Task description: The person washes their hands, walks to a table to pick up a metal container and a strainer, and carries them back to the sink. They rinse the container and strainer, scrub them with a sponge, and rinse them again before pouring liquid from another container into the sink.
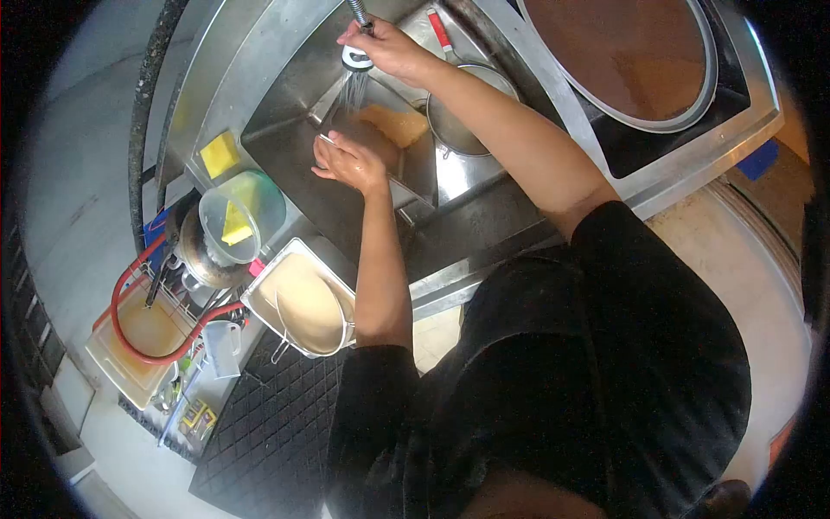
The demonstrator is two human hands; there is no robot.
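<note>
Water sprays down from a black-and-white spray nozzle [356,59] into the metal sink [285,130]. My right hand [385,50] is wrapped round the nozzle and its hose end. Below and to the left of it, my left hand [348,163] is held over the sink near the spray, palm partly up, with a small thin metallic item at its fingers that I cannot make out. An orange-brown cloth or sheet [399,126] lies in the sink, beside a round metal pot or strainer [467,112]. A red-handled tool [439,31] rests at the sink's far side.
Left of the sink are a yellow sponge [220,156], a clear container [242,216] holding another sponge, and a white tub with a strainer [309,311]. A red hose [117,303] curves over a beige tub [147,333]. A large round pan [622,52] stands at the upper right.
</note>
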